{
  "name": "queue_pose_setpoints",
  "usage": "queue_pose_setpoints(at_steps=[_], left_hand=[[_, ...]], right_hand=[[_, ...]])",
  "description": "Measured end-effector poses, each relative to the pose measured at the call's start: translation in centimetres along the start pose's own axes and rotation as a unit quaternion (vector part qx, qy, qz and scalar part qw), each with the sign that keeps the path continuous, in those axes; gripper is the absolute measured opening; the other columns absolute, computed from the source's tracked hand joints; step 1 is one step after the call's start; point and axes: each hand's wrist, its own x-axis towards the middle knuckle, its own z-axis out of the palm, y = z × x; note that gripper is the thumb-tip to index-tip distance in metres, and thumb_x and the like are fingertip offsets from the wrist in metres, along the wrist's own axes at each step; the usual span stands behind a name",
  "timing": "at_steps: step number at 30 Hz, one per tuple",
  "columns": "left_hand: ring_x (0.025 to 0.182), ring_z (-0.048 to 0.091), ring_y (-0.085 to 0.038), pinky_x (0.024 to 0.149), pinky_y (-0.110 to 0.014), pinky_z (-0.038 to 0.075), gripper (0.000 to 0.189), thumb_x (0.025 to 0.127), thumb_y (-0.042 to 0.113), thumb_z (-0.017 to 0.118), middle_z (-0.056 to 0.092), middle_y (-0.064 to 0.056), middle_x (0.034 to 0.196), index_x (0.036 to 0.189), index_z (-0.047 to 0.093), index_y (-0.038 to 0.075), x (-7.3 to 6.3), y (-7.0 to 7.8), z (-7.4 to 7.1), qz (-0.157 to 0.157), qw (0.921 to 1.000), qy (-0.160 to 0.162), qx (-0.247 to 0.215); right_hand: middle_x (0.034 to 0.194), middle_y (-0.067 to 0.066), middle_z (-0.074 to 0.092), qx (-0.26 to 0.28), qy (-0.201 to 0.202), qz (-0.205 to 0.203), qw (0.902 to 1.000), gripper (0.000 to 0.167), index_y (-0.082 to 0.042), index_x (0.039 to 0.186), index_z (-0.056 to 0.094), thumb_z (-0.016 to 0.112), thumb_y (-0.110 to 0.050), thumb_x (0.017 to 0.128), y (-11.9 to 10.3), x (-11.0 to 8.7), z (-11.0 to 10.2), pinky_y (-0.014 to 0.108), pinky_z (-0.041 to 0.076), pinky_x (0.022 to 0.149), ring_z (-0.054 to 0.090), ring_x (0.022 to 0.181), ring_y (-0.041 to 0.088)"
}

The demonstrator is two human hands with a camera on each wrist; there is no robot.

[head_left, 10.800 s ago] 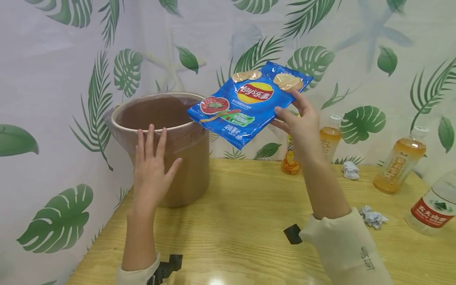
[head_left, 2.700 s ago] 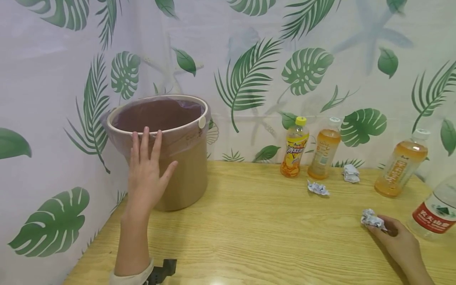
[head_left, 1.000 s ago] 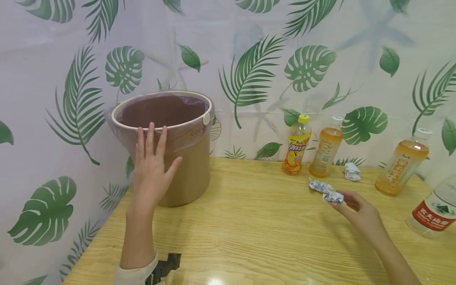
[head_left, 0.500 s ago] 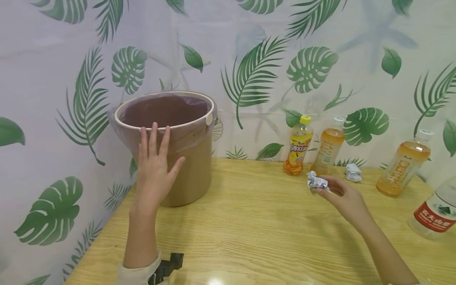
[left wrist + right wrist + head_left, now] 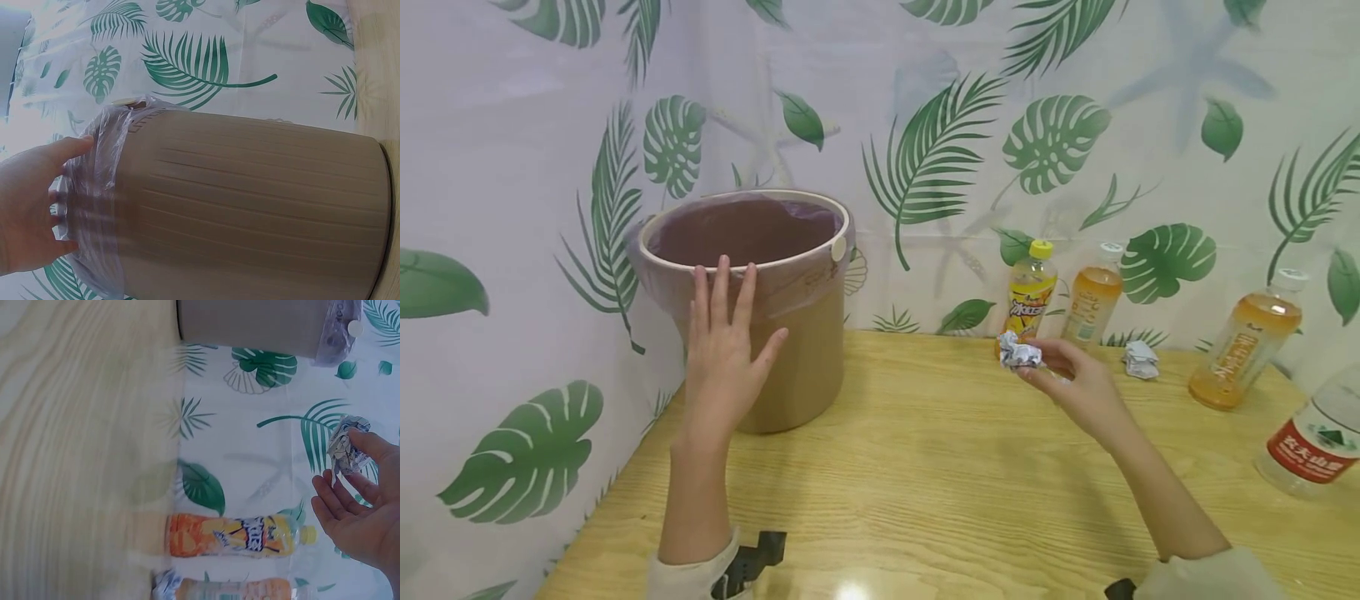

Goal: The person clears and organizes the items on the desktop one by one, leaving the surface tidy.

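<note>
My right hand (image 5: 1078, 385) pinches a crumpled paper ball (image 5: 1020, 352) between thumb and fingertips, raised off the table in front of the yellow-capped drink bottle (image 5: 1032, 292). The right wrist view shows the same paper ball (image 5: 347, 447), with the palm of that hand turned up. At the left, my left hand (image 5: 721, 358) lies with straight, spread fingers against the near rim of a brown bin (image 5: 805, 350). A clear plastic liner (image 5: 94, 206) is folded over the bin's rim, and the fingertips rest on it.
Another crumpled paper (image 5: 165, 584) lies by the base of an amber drink bottle (image 5: 1096, 296). Farther right are a paper ball (image 5: 1141, 360), a second amber bottle (image 5: 1246, 340) and a red-labelled water bottle (image 5: 1311, 437). A leaf-patterned sheet (image 5: 925, 50) backs the table.
The blue chip bag has left my right hand and is out of view. That hand has picked up a paper ball at the right and carried it left and up. The left hand stays put.
</note>
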Motion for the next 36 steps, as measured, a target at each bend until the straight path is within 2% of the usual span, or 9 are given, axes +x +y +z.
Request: queue_pose_setpoints(at_steps=[4,11,16,21,31,36], left_hand=[[0.135,-0.016,-0.024,0.108,-0.047,0.004,0.078,0.090,0.032,0.059,-0.009,-0.006,0.152,0.148,0.011,0.012,0.1,0.1,0.0,0.001,1.0000,0.001,0.001],[0.136,-0.014,-0.026,0.108,-0.048,0.005,0.078,0.090,0.032,0.059,-0.009,-0.006,0.152,0.148,0.012,0.012,0.2,0.0,-0.1,0.002,1.0000,0.001,0.005],[0.136,-0.013,-0.027,0.108,-0.047,0.004,0.078,0.090,0.033,0.059,-0.009,-0.006,0.152,0.148,0.012,0.012,0.1,-0.2,-0.1,0.001,1.0000,0.000,0.009],[0.136,-0.014,-0.026,0.108,-0.046,0.003,0.077,0.090,0.033,0.059,-0.009,-0.006,0.152,0.148,0.013,0.011,0.2,-0.2,-0.1,-0.003,1.0000,-0.004,0.002],[0.136,-0.015,-0.026,0.108,-0.045,0.002,0.077,0.090,0.032,0.058,-0.011,-0.005,0.152,0.148,0.012,0.011,0.3,-0.1,-0.1,-0.006,0.9999,-0.013,-0.002],[0.135,-0.017,-0.024,0.108,-0.046,0.003,0.078,0.090,0.032,0.058,-0.012,-0.004,0.152,0.148,0.011,0.012,0.3,-0.1,0.0,-0.004,0.9999,-0.011,-0.005]], right_hand=[[0.115,0.016,0.058,0.015,-0.005,-0.007,0.9999,0.049,-0.003,0.125,0.052,0.066,-0.029,0.086,-1.3,0.8,0.7,0.041,0.044,0.089,0.052,0.110,0.030],[0.114,0.014,0.058,0.034,-0.020,-0.035,0.9986,0.045,-0.003,0.123,0.053,0.066,-0.024,0.086,-3.8,2.4,1.8,0.030,0.048,0.083,0.055,0.106,0.027],[0.111,0.012,0.060,0.039,-0.025,-0.068,0.9966,0.042,-0.004,0.121,0.055,0.067,-0.022,0.085,-5.7,3.6,2.5,0.036,0.048,0.084,0.056,0.106,0.025],[0.111,0.010,0.059,0.045,-0.034,-0.089,0.9945,0.041,-0.006,0.120,0.056,0.068,-0.022,0.084,-7.5,4.7,3.1,0.039,0.044,0.091,0.054,0.110,0.024],[0.115,0.006,0.058,0.063,-0.040,-0.125,0.9893,0.041,-0.008,0.120,0.056,0.069,-0.021,0.084,-11.1,6.9,4.2,0.036,0.047,0.086,0.054,0.109,0.020],[0.115,0.005,0.059,0.041,-0.032,-0.134,0.9896,0.042,-0.009,0.119,0.058,0.070,-0.024,0.082,-12.8,7.9,4.7,0.034,0.044,0.090,0.054,0.108,0.020]])
